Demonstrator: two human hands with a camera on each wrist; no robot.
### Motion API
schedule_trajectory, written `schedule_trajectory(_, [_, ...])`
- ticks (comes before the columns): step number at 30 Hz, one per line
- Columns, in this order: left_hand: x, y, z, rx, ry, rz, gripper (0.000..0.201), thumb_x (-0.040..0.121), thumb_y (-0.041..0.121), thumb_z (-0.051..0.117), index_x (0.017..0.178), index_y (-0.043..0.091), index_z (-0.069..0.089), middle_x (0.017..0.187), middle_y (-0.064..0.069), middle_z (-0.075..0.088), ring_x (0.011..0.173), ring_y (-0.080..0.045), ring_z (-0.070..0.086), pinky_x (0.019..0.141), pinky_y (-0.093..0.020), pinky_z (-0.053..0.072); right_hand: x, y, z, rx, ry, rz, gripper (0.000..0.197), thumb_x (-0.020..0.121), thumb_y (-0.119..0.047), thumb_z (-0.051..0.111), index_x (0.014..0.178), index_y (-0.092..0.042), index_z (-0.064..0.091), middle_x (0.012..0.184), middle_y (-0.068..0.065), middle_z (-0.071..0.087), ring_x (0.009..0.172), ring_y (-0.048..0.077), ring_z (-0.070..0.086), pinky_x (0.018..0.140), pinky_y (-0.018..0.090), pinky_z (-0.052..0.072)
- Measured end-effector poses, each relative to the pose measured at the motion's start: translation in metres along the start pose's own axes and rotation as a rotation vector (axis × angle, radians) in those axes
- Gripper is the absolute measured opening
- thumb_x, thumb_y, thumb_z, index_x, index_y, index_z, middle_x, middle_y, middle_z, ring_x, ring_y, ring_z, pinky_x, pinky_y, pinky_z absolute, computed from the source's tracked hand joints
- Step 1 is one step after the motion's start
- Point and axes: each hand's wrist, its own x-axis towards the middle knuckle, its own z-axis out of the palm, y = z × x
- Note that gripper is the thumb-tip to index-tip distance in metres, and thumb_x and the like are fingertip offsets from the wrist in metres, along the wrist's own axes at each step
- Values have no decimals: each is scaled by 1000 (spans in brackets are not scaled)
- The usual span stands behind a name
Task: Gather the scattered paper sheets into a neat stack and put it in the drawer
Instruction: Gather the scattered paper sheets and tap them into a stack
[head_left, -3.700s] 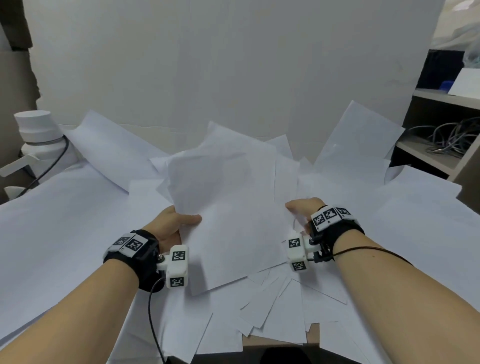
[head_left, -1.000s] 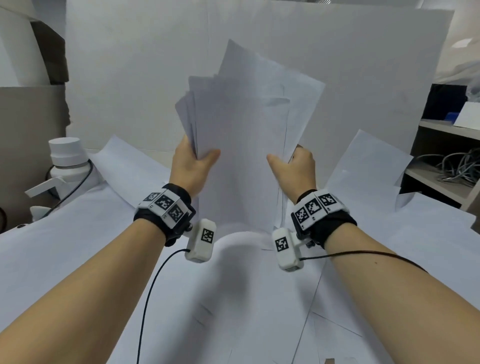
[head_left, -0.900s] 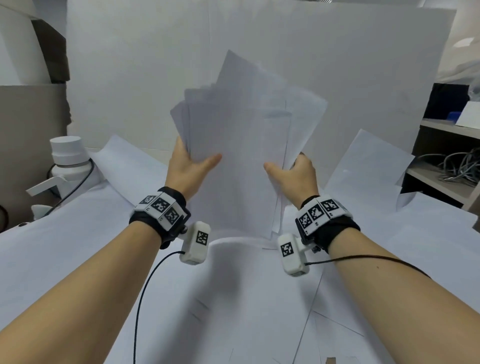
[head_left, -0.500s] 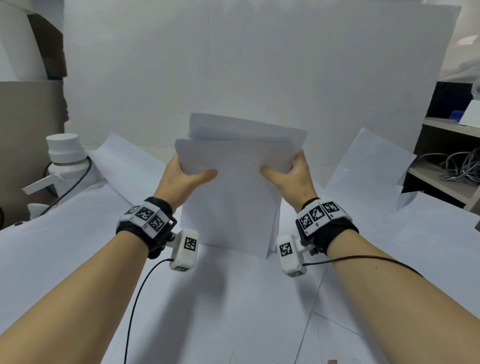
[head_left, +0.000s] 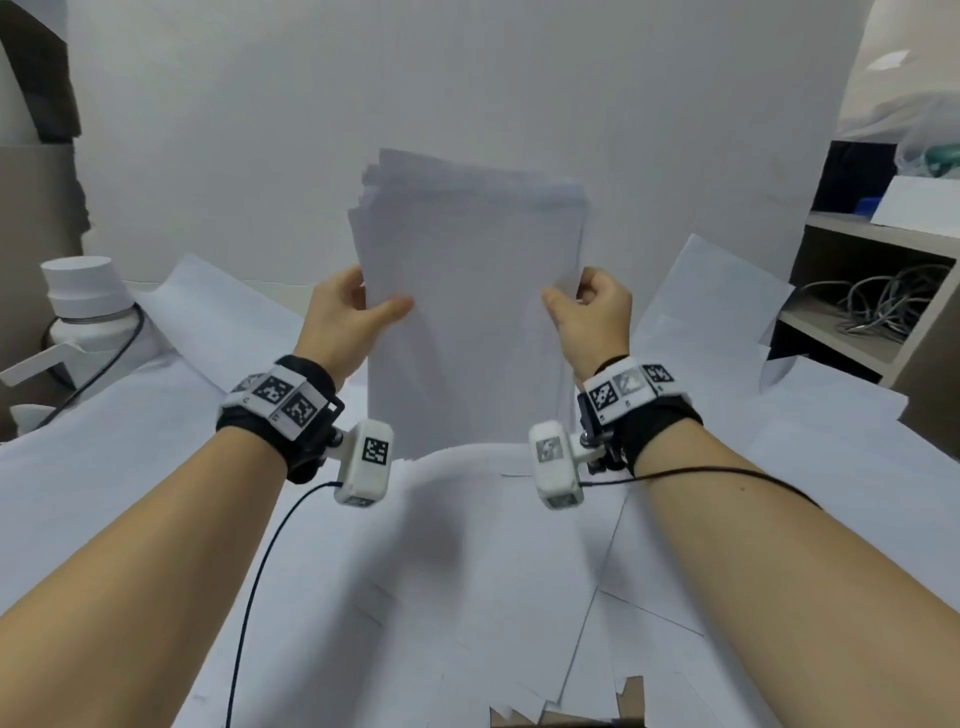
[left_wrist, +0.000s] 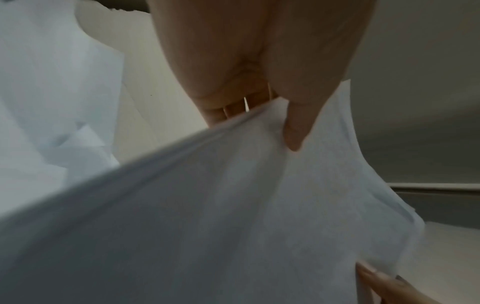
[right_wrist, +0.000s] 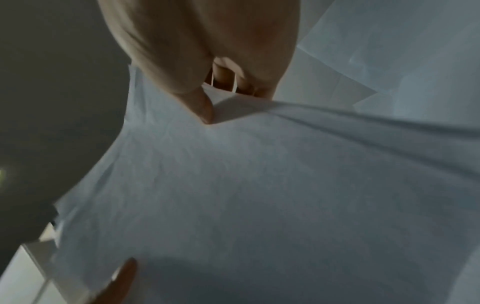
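While both forearms reached forward side by side, the left hand (head_left: 347, 318) and the right hand (head_left: 594, 317) held a paper stack (head_left: 470, 312) upright between them, above the surface (head_left: 130, 499). Each hand gripped one long edge of the stack at about mid-height. The left thumb lay flat across the near face, pointing toward the right hand, while the left fingers (head_left: 357, 297) curled round behind the edge. The right thumb pressed the near face in the same way, with the right fingers (head_left: 597, 283) curled behind, so each hand pinched the sheets between thumb and fingers. In the left wrist view the thumb tip dented the paper, which bowed outward below it; the right wrist view showed the same pinch and a fold running away from the thumb.

The stack was plain white and stood on its short lower edge, which met or nearly met the paper-covered surface; contact could not be judged. Its sides were fairly even, but the top edges were stepped, several sheets standing a little higher and further left than the front one.

Both wrists wore black bands with white blocks bearing black-and-white square markers (head_left: 283, 397); no readable lettering showed on them or on the sheets. More loose white sheets (head_left: 717, 306) lay on the surface around the hands.
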Motion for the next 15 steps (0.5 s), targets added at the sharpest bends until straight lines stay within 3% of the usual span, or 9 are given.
schedule_trajectory(2, [-2, 6, 6, -62, -89, -62, 31, 87, 5, 75, 114, 19, 70, 109, -4, 77, 98, -20, 74, 83, -33, 60, 7, -15, -13, 83, 24, -15, 20, 81, 2, 68, 77, -17, 65, 82, 6, 72, 72, 16, 65, 71, 32, 56])
schedule_trajectory(6, [-18, -11, 35, -31, -196, -229, 30, 88, 3, 73, 118, 1, 69, 110, -11, 76, 101, -28, 73, 94, -46, 57, 4, -26, -45, 128, 8, 45, 21, 83, 8, 65, 80, -13, 64, 86, 8, 71, 76, 17, 66, 75, 30, 57])
schedule_trajectory(8, [-29, -21, 56, -8, -204, -251, 22, 88, 0, 70, 111, 3, 70, 107, -13, 75, 98, -31, 73, 94, -47, 57, -1, -22, -65, 59, 19, 87, 21, 83, 8, 64, 80, -12, 64, 85, 9, 70, 75, 18, 64, 75, 33, 56])
schedule_trajectory(10, [-41, -24, 78, -11, -216, -254, 17, 88, -3, 68, 101, 8, 72, 103, -13, 76, 92, -31, 73, 90, -47, 58, -2, -10, -91, -63, 47, 154, 17, 77, 2, 67, 77, -15, 65, 81, 8, 69, 71, 19, 62, 75, 35, 54])
schedule_trajectory(13, [-58, -24, 108, -26, -220, -300, 19, 86, -7, 63, 89, 10, 70, 93, -14, 72, 81, -29, 67, 80, -42, 57, -3, 4, -147, -259, 126, 321, 17, 63, -20, 68, 78, -23, 61, 88, 7, 66, 80, 24, 61, 90, 46, 57])
schedule_trajectory(15, [-67, -24, 124, -51, -215, -359, 17, 86, -11, 59, 83, 5, 65, 86, -16, 65, 78, -28, 60, 73, -39, 50, -9, 6, -194, -443, 155, 432, 16, 74, -23, 65, 89, -18, 65, 101, 13, 64, 90, 25, 59, 96, 45, 54])
